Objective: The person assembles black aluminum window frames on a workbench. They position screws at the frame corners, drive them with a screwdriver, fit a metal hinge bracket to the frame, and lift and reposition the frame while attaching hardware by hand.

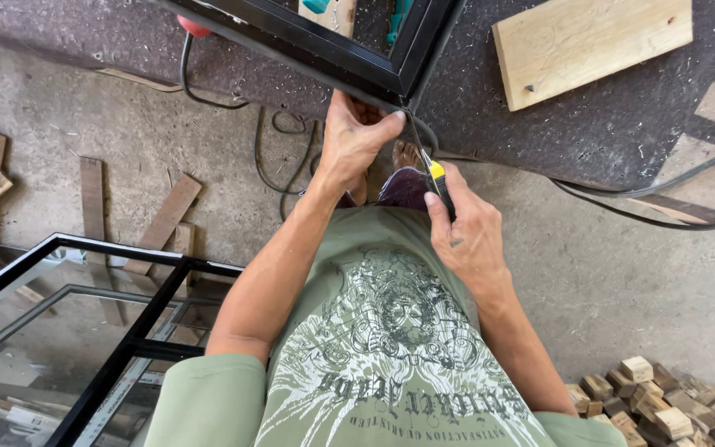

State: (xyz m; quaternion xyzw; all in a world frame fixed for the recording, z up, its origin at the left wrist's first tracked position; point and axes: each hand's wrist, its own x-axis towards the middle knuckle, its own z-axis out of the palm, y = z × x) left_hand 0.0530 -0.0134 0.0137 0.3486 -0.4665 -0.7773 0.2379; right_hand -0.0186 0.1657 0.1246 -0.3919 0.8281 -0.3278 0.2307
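Note:
A black metal frame (324,50) lies on a dark felt-covered workbench (589,124), its corner jutting over the bench edge. My left hand (353,141) grips the frame's lower edge near that corner, thumb pressed on a thin black rubber strip. My right hand (465,228) holds a knife with a yellow and black handle (437,175), its blade pointing up toward the frame corner, where the strip meets it.
A pale wooden board (589,45) rests on the bench. Black cables (664,207) hang off the bench edge. A glazed black frame (84,331) stands at lower left on the concrete floor. Wood offcuts (664,406) pile at lower right, wooden slats (159,219) at left.

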